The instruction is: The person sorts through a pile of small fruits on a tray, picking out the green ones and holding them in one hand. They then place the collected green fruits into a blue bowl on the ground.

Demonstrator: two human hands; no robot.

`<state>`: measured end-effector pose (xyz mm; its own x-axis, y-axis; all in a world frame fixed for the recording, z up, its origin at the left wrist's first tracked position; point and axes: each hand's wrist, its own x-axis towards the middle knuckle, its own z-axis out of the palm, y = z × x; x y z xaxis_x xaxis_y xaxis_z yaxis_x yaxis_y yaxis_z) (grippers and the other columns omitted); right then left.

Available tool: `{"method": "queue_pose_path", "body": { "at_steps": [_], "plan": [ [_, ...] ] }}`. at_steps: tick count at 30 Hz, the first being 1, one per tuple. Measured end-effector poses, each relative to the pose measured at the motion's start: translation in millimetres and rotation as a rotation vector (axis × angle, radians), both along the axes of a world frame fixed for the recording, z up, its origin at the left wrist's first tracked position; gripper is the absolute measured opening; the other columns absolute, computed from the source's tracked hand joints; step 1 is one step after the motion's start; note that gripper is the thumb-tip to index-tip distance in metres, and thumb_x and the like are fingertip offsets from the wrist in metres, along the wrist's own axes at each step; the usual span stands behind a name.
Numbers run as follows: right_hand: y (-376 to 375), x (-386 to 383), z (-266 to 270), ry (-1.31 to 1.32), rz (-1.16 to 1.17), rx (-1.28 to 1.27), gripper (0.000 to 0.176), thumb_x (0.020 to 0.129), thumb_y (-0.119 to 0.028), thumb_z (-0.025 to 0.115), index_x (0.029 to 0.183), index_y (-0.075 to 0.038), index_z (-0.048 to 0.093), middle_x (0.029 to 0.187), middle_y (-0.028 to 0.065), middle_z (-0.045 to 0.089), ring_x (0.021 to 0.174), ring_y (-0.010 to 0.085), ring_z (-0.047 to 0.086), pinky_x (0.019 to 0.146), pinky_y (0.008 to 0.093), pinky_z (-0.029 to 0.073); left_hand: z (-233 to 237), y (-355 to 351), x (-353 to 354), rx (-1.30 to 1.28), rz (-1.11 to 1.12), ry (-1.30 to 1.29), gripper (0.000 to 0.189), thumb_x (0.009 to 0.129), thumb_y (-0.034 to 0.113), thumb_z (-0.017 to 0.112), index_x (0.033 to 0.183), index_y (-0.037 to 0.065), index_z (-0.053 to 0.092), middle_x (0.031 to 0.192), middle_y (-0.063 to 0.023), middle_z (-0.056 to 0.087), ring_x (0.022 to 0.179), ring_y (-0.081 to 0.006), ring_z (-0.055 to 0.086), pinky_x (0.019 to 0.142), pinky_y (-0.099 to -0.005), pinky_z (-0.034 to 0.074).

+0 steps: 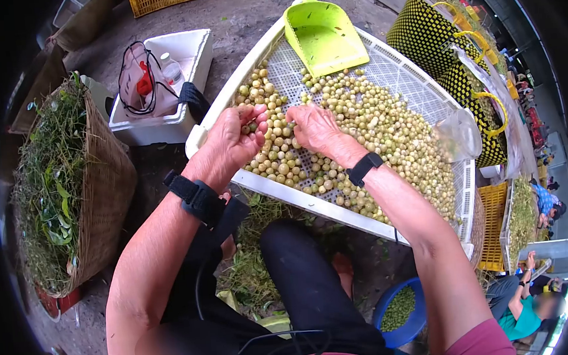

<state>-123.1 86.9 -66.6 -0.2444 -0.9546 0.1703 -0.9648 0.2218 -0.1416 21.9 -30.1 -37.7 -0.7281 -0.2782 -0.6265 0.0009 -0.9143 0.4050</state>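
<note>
A white perforated plastic tray (230, 93) holds many small round yellow-green fruits (385, 132). My left hand (239, 136) is palm up over its left part, the fingers curled round a few greener fruits. Close beside it, my right hand (321, 131) reaches down to the fruits with its fingers bent together; its fingertips are partly hidden, so what they pinch cannot be made out. Larger fruits (276, 161) lie to the left, with smaller ones heaped to the right. A lime-green dustpan (327, 38) rests on the tray's far edge, and a clear plastic container (460, 134) lies at its right.
At left stand a wicker basket (103, 195) full of green stems and a white foam box (157, 130) with a bag and bottle. Black-yellow woven bags (422, 35) stand right. A blue basin (382, 301) of green fruits sits below. Another person (523, 312) sits at lower right.
</note>
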Motion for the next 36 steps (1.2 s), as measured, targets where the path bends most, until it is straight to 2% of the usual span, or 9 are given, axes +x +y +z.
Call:
{"method": "queue_pose_path", "body": {
  "at_steps": [3, 8, 16, 19, 23, 27, 31, 33, 36],
  "plan": [
    [-4, -6, 7, -0.287, -0.237, 0.089, 0.017, 0.069, -0.005, 0.050, 0.083, -0.008, 0.059, 0.081, 0.0157, 0.060, 0.073, 0.0316, 0.058, 0.068, 0.0392, 0.046, -2, 1, 0, -0.003, -0.009, 0.016, 0.018, 0.082, 0.011, 0.045, 0.092, -0.001, 0.055, 0.075, -0.0046, 0.053, 0.061, -0.0106, 0.052, 0.051, -0.0181, 0.046],
    [-6, 3, 49, -1.021, 0.012, -0.105, 0.021, 0.077, -0.018, 0.059, 0.088, -0.001, 0.058, 0.077, 0.0003, 0.059, 0.070, 0.0049, 0.051, 0.062, 0.0217, 0.043, 10, 14, -3, 0.061, 0.023, -0.054, 0.021, 0.084, 0.012, 0.042, 0.096, -0.002, 0.053, 0.075, -0.0064, 0.053, 0.064, -0.0115, 0.054, 0.054, -0.0199, 0.049],
    [8, -14, 4, -0.063, -0.118, 0.040, 0.014, 0.069, -0.010, 0.054, 0.080, -0.008, 0.062, 0.075, 0.0136, 0.060, 0.071, 0.0324, 0.058, 0.065, 0.0407, 0.046, -4, 4, 1, 0.105, -0.146, 0.163, 0.022, 0.087, 0.013, 0.038, 0.098, -0.002, 0.051, 0.076, -0.0069, 0.053, 0.057, -0.0098, 0.052, 0.045, -0.0157, 0.045],
    [4, -18, -3, 0.096, -0.158, 0.129, 0.014, 0.069, -0.009, 0.052, 0.078, -0.009, 0.063, 0.072, 0.0131, 0.060, 0.069, 0.0325, 0.058, 0.063, 0.0409, 0.047, -2, 6, 0, 0.057, -0.105, 0.075, 0.022, 0.087, 0.013, 0.038, 0.097, -0.001, 0.051, 0.076, -0.0064, 0.053, 0.056, -0.0088, 0.051, 0.044, -0.0148, 0.043],
    [-2, -18, 20, -0.358, -0.288, -0.005, 0.016, 0.068, -0.010, 0.053, 0.079, -0.003, 0.063, 0.073, 0.0165, 0.061, 0.068, 0.0287, 0.060, 0.060, 0.0361, 0.048, -3, 4, -1, 0.065, -0.053, 0.066, 0.023, 0.087, 0.013, 0.038, 0.096, -0.003, 0.051, 0.079, -0.0094, 0.053, 0.063, -0.0126, 0.054, 0.050, -0.0181, 0.048],
    [-6, 6, 52, -0.883, -0.015, -0.148, 0.013, 0.072, -0.011, 0.053, 0.077, -0.005, 0.063, 0.072, 0.0116, 0.062, 0.063, 0.0190, 0.060, 0.057, 0.0310, 0.046, 5, 12, -4, 0.152, 0.037, 0.054, 0.021, 0.085, 0.010, 0.041, 0.092, -0.007, 0.051, 0.083, -0.0139, 0.052, 0.071, -0.0187, 0.057, 0.060, -0.0249, 0.053],
    [-1, 9, 31, -0.421, -0.003, -0.119, 0.018, 0.074, -0.014, 0.056, 0.088, -0.004, 0.061, 0.075, 0.0066, 0.061, 0.067, 0.0187, 0.057, 0.065, 0.0285, 0.045, 0, -1, 2, 0.201, 0.056, 0.152, 0.017, 0.082, 0.004, 0.046, 0.091, -0.009, 0.052, 0.083, -0.0141, 0.053, 0.070, -0.0189, 0.058, 0.059, -0.0243, 0.054],
    [6, 31, 14, -0.255, 0.207, -0.168, 0.022, 0.070, -0.010, 0.058, 0.092, -0.011, 0.061, 0.102, 0.0098, 0.055, 0.097, 0.0267, 0.050, 0.084, 0.0367, 0.040, 3, -6, 2, 0.219, 0.091, 0.154, 0.017, 0.082, 0.004, 0.046, 0.092, -0.008, 0.052, 0.081, -0.0135, 0.054, 0.069, -0.0186, 0.058, 0.058, -0.0241, 0.054],
    [20, 35, -9, -0.311, 0.309, -0.110, 0.024, 0.069, -0.007, 0.055, 0.091, -0.013, 0.062, 0.111, 0.0095, 0.051, 0.107, 0.0269, 0.043, 0.090, 0.0387, 0.036, 15, -7, 8, 0.154, 0.126, 0.117, 0.017, 0.081, 0.005, 0.046, 0.093, -0.006, 0.052, 0.079, -0.0108, 0.055, 0.068, -0.0161, 0.058, 0.050, -0.0199, 0.049]
  ]
}}
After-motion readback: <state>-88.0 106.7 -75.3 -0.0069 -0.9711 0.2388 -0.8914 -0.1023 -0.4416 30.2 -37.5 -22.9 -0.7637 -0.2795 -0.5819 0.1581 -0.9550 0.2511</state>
